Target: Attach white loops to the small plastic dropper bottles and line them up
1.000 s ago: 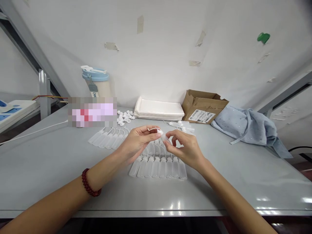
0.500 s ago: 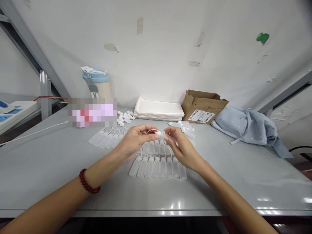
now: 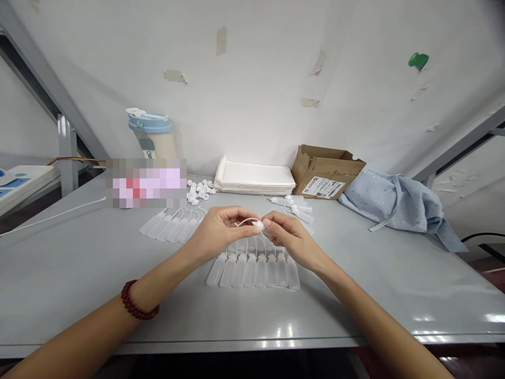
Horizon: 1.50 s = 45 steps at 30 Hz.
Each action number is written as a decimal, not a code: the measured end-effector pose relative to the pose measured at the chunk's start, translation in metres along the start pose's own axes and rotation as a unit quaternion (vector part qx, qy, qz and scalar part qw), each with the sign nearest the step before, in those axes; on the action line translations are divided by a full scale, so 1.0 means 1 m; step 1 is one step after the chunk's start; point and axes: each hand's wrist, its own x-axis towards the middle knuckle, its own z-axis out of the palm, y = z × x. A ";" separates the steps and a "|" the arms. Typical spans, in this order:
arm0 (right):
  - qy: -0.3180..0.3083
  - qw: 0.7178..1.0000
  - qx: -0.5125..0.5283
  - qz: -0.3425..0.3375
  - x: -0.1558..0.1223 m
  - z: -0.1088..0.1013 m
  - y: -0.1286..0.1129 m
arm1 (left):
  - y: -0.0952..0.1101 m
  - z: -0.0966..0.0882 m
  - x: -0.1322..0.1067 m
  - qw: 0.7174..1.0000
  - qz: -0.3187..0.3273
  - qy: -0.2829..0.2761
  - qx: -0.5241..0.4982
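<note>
Above the table, my left hand [image 3: 221, 230] pinches a white nozzle cap [image 3: 258, 225] with a thin curved tube. Facing it, my right hand [image 3: 294, 237] is closed at the cap's other side, around a small translucent squeeze bottle that its fingers mostly hide. Below both hands lies a row of similar squeeze bottles [image 3: 249, 271] with thin curved tubes; more lie partly hidden behind it. Left of my left hand is another group of tubed bottles [image 3: 170, 227]. Beyond my right hand are several loose bottles [image 3: 302, 215].
Small white caps [image 3: 199, 190] lie heaped near the wall, beside a stack of white padded envelopes [image 3: 254, 176]. Farther right stand an open cardboard box [image 3: 327, 173] and a crumpled blue cloth [image 3: 390, 208]. A blue-lidded tumbler [image 3: 152, 131] and a blurred-out item [image 3: 148, 184] are back left.
My right fingers have shifted closer to the cap and now cover most of the bottle. Both hands sit slightly lower. The whole view has shifted a little.
</note>
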 end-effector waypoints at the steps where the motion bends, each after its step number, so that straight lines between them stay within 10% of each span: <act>1: 0.000 1.000 0.011 0.007 0.000 0.000 0.000 | 0.001 0.000 0.000 1.000 0.002 -0.007 0.008; 10: 0.026 0.997 -0.069 0.020 -0.002 0.004 0.005 | 0.010 -0.005 -0.003 0.992 -0.020 -0.060 0.110; 18: -0.028 0.996 0.030 0.080 0.002 -0.001 0.003 | 0.001 -0.003 -0.005 0.981 0.103 -0.048 0.157; 28: -0.012 0.999 -0.005 0.052 -0.001 0.003 0.003 | 0.007 -0.004 -0.006 0.989 -0.039 -0.061 0.132; 36: -0.019 0.993 0.075 0.087 0.002 0.001 0.002 | 0.001 -0.001 -0.008 0.969 0.149 -0.041 0.191; 45: 0.003 0.998 0.013 0.056 -0.001 0.005 0.003 | 0.008 0.003 -0.009 0.985 -0.044 -0.053 0.159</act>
